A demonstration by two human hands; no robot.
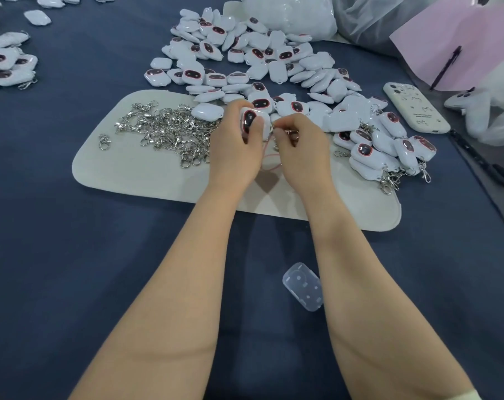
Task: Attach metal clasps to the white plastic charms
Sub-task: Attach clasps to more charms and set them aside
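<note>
Nearest you, at five o'clock from your hands, a clear rounded plastic shell (302, 287) lies on the dark blue cloth (71, 226). Your hands meet over a pale, felt-like mat (135, 171) with rounded corners. Your left hand (233, 148) curls round one charm (251, 120), a glossy white pillow-shaped piece with a dark oval face rimmed in red. Your right hand (301, 145), just beside it, pinches a small silvery clasp (293, 134) at the charm's edge; you cannot tell whether it is hooked on.

At nine o'clock a tangled heap of shiny clasps (169, 131) sits on the mat. At three o'clock lie finished charms (389, 148), with metal hooks trailing from them. From twelve o'clock outward spread the loose charms (259, 53), some face up and some showing plain white backs. At two o'clock lies a cream phone (415, 111), and beyond the loose charms is a crinkled translucent bag (288, 15).
</note>
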